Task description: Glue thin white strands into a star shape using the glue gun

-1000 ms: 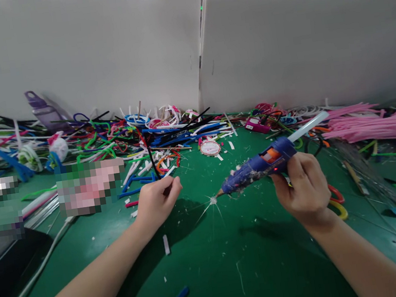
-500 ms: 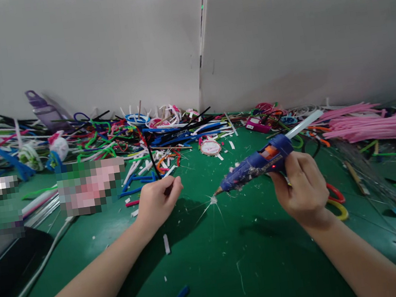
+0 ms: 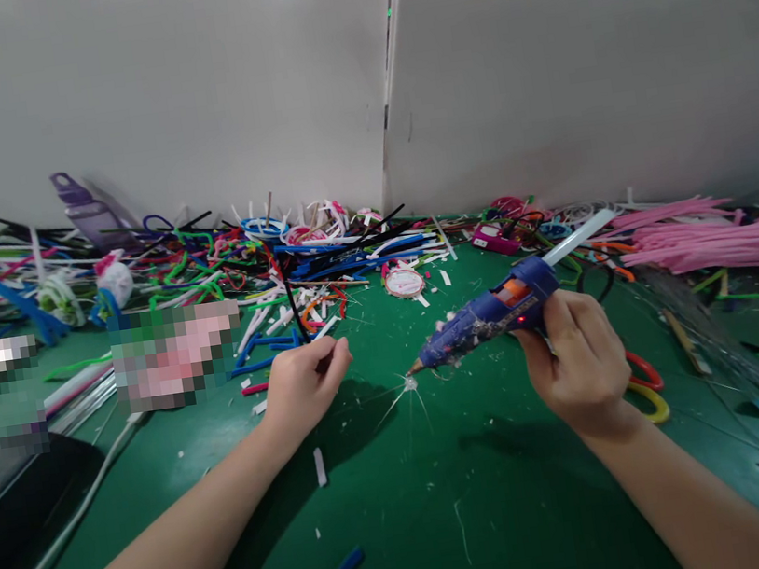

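Note:
My right hand [image 3: 582,355] is wrapped round the grip of a blue hot glue gun [image 3: 486,315], which points left and down. A clear glue stick [image 3: 577,238] sticks out of its back end. Just off the nozzle lies a small blob of clear glue [image 3: 409,383] on the green table, with thin strands spreading from it. My left hand [image 3: 304,380] is closed in a loose fist left of the nozzle. A thin black pipe cleaner [image 3: 293,306] rises from behind its fingers; the hold itself is hidden.
Heaped pipe cleaners [image 3: 361,254] line the back beneath white panels [image 3: 183,95]. Pink pipe cleaners [image 3: 718,235] and scissors with red and yellow handles [image 3: 650,402] lie right. A purple bottle [image 3: 91,212], a white cable [image 3: 92,504] and a dark object [image 3: 22,504] are left.
The glue gun has tilted very slightly, and its back end sits a little lower and further left. My left hand has hardly moved.

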Tool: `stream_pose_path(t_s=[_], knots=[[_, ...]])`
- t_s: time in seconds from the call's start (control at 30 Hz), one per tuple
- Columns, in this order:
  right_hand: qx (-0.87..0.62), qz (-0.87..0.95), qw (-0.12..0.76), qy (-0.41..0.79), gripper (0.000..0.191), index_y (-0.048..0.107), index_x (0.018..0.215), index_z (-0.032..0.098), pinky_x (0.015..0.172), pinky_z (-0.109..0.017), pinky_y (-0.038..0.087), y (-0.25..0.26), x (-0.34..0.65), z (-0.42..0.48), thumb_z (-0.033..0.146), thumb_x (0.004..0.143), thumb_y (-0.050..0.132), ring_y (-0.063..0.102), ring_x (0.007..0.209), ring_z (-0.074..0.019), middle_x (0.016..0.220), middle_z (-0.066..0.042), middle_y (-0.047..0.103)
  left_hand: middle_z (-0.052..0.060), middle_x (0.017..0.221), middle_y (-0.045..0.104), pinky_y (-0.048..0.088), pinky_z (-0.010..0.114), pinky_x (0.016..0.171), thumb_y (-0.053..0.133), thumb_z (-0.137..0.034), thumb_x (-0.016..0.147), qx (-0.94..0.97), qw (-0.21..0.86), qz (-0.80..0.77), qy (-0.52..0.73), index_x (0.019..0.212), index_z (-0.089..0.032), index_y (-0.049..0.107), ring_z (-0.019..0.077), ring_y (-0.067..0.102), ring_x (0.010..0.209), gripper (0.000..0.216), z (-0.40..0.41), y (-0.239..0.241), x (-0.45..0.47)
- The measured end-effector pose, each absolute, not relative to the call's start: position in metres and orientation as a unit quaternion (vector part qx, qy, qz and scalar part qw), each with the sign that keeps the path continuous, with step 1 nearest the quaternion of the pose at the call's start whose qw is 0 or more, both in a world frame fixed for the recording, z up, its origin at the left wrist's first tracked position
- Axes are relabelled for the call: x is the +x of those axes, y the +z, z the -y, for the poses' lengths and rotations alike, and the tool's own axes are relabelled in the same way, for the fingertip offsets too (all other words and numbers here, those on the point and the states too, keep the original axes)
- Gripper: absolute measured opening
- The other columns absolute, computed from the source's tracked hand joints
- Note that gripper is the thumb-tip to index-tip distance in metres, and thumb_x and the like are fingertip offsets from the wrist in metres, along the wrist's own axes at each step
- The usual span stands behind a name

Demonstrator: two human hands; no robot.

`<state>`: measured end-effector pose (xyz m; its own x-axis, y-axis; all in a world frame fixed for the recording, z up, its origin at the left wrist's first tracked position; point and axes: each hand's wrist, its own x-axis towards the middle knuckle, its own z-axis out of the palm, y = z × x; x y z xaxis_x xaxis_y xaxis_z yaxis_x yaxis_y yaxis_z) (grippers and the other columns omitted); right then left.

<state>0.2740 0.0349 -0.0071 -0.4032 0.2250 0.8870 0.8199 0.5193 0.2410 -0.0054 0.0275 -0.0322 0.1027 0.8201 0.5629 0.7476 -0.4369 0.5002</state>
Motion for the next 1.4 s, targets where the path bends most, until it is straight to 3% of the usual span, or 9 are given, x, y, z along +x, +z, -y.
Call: stream_pose_path(t_s=[1.07,1.4], knots=[[-0.331,0.763,0.428,-0.354,0.057,0.035,0.131,0.014,0.072,-0.037,0.049,-0.0042,0.2730,-0.0331,0.013,0.078,0.056,0.057,0.091,-0.0245,0.098,-0.014,0.058,-0.005,0.042,0.044,0.027,0.019,0.041,0.046,-0.025,0.084,0.740,0.048,-0.528,0.413,0.058,-0.015,0.060,0.0059,0.034,0.038,0.032,-0.0283,-0.0328,-0.0056],[-0.326,0.766,0.431,-0.348,0.052,0.036,0.130,0.015,0.073,-0.037,0.049,-0.0049,0.2736,-0.0329,0.019,0.082,0.053,0.057,0.092,-0.0248,0.097,-0.014,0.059,-0.005,0.040,0.038,0.025,0.019,0.040,0.045,-0.026,0.084,0.743,0.044,-0.526,0.412,0.057,-0.015,0.059,0.0063,0.031,0.038,0.032,-0.0285,-0.0327,-0.0054]])
